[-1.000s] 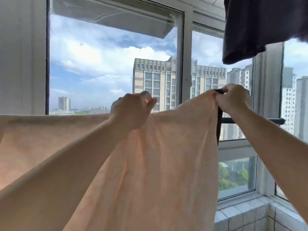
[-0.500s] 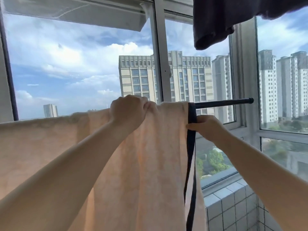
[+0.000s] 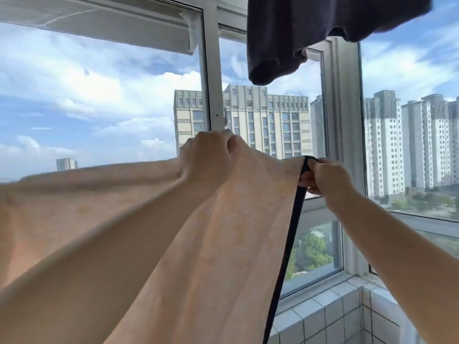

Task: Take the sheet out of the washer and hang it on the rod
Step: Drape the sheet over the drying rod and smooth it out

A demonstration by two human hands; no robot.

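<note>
Setting: enclosed high-rise apartment balcony. Evidence: white-framed windows [image 3: 213, 78], tiled sill wall [image 3: 323, 316], dark garment [image 3: 298, 33] hanging overhead, tower blocks [image 3: 265, 120] outside.

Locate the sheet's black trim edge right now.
Head view, right of centre: the black trim runs down the right edge of the peach sheet, its top pinched by the right hand in front of the window frame.

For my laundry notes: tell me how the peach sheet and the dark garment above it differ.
The sheet is pale peach with a black edge band; the dark garment is plain navy-black. The left hand and right hand grip the sheet; the garment hangs untouched, higher. Both hang by the window.
</note>
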